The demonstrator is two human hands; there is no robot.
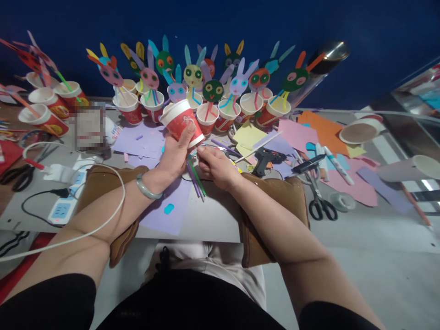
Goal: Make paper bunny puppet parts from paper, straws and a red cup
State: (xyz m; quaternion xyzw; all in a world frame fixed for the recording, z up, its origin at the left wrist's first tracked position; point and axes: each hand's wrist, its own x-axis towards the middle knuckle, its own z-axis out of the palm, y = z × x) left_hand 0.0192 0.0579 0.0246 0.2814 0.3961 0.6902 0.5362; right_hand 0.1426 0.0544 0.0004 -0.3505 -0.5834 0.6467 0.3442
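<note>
My left hand [177, 153] is wrapped round a red and white paper cup [183, 123], tilted, with its rim toward the upper left. Close by the cup's base, my right hand [218, 166] is closed with its fingers pinched together; what they hold, if anything, is too small to make out. Below and between the hands lie green and purple straws [196, 181]. Behind the cup stand several paper cups with bunny faces on straws, one with a dark green face [213, 91].
A black glue gun [266, 160], scissors [321, 208], a tape roll [343, 201], white markers [338, 168] and coloured paper [319, 130] lie on the right. At left are a power strip [65, 206], a looping white cable and red cups [43, 120]. Brown cushions [277, 197] lie under both forearms.
</note>
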